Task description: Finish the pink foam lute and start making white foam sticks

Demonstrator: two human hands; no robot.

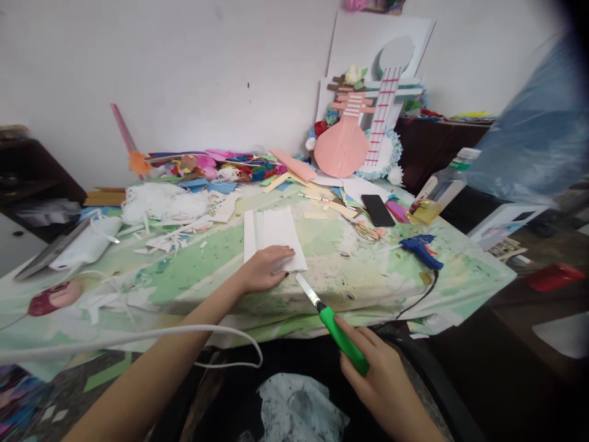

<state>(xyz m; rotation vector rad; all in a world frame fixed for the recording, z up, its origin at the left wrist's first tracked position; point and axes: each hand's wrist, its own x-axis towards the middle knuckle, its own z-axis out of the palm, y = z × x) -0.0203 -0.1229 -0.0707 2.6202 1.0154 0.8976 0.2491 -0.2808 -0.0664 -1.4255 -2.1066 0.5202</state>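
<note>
My left hand [264,268] lies flat, fingers together, on the near end of a white folded sheet [272,232] that rests on the table [350,273]. My right hand [384,377] is closed around the green handle of a utility knife [334,324]. The knife's blade points up and left, with its tip close to the sheet's near right corner. The table is covered in a green and cream paint-stained cloth.
A blue glue gun [421,249] with its black cord lies right of the sheet. A black phone [377,210], a bottle [439,190], paper scraps [161,205] and a pink paper guitar [345,138] stand further back. A white cable [138,337] crosses the near edge.
</note>
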